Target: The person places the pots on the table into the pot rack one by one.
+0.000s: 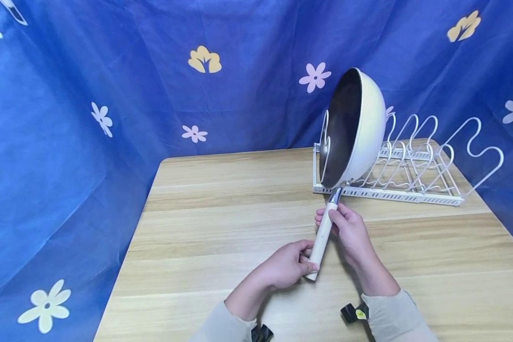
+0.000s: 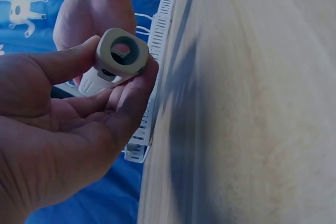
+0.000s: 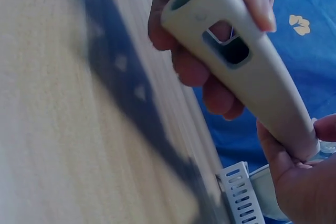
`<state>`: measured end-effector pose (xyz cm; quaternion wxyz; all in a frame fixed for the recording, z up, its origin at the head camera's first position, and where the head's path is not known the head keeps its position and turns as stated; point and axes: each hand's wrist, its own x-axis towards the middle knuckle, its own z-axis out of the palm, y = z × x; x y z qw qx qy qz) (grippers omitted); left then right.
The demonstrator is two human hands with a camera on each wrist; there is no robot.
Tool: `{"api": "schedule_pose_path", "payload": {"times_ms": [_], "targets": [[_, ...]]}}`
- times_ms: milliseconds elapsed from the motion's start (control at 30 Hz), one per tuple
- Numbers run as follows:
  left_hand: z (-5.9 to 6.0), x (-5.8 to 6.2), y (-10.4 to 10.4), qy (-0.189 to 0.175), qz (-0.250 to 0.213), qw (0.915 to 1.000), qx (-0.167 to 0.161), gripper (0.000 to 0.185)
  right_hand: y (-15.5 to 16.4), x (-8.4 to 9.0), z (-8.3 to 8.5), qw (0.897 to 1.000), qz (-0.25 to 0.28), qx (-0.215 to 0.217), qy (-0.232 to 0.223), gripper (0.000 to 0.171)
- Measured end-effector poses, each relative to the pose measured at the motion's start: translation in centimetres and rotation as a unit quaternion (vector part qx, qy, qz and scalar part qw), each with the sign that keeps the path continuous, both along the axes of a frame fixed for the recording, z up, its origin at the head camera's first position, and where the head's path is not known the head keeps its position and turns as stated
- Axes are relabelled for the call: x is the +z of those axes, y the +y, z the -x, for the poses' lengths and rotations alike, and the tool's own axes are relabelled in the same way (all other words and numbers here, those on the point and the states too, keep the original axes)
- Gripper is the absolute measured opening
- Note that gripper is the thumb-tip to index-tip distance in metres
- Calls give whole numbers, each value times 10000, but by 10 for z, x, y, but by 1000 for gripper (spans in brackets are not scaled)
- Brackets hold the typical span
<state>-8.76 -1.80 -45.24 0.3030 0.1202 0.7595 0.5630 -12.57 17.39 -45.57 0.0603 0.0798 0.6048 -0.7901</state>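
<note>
A deep frying pan [image 1: 369, 128] with a white outside and dark inside stands on its side, its open face turned left. It is in the left end of a white wire rack [image 1: 410, 195], with a wire loop in front of its inside. The pale handle [image 1: 323, 237] slopes down toward me. My left hand [image 1: 284, 265] pinches the handle's end between thumb and fingers. Farther up, close to the metal neck, my right hand [image 1: 355, 232] grips it. The handle's hollow end [image 2: 106, 45] faces the left wrist view, and a slot shows in the handle [image 3: 273, 87] in the right wrist view.
More wire dividers [image 1: 446, 152] of the rack rise to the pan's right. The rack stands at the back right of a wood-grain table [image 1: 205, 213]. A blue flowered cloth [image 1: 248, 95] hangs behind and beside the table.
</note>
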Motion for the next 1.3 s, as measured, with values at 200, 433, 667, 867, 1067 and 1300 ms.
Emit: {"api": "schedule_pose_path", "payload": {"times_ms": [200, 433, 667, 867, 1067, 1300], "targets": [[4, -3, 2, 596, 892, 9942, 46, 54, 0, -4, 1, 9998, -130, 98, -59, 48], [4, -4, 5, 1245, 1730, 9769, -127, 58, 1, -10, 4, 9993, -274, 145, -224, 48], [1, 0, 7, 1672, 2257, 9594, -250, 53, 2, -17, 6, 9997, -113, 119, -190, 49], [-1, -2, 11, 1932, 2447, 9497, -292, 45, 5, -19, 6, 9997, -95, 143, -147, 50], [-13, -5, 13, 3182, 2976, 8998, -220, 38, 4, -10, 2, 9809, -1933, 155, -146, 53], [-33, 1, 8, 4457, 3773, 8114, -245, 43, 0, -2, -15, 8991, -4343, 117, 535, 62]]}}
